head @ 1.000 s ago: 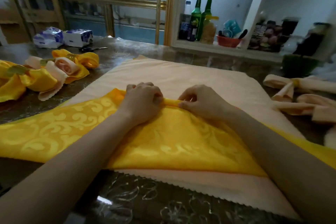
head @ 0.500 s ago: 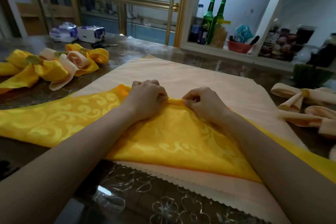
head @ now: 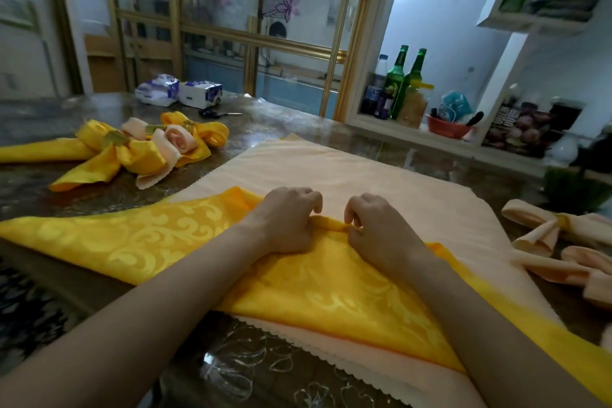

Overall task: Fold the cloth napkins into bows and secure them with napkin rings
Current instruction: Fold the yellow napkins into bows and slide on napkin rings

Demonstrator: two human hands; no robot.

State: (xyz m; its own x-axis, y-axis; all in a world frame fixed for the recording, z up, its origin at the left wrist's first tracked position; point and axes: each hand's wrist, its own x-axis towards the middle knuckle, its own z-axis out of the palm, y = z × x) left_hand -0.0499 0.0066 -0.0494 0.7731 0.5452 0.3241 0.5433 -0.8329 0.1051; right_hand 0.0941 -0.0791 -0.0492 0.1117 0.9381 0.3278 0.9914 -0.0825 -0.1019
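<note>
Two tissue packs (head: 178,94) and scissors (head: 218,114) lie far left, while two green bottles (head: 405,83) and a red bowl (head: 447,127) stand far right.

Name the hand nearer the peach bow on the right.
Right. The right hand, pinching the rolled edge of the yellow napkin, lies left of the peach bow; the left hand grips the same roll farther left.

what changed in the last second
Both the left hand and right hand still pinch the rolled corner of the yellow napkin; their fingers now arch higher and more roll shows between them. Peach napkin beneath and finished bows unmoved.
</note>
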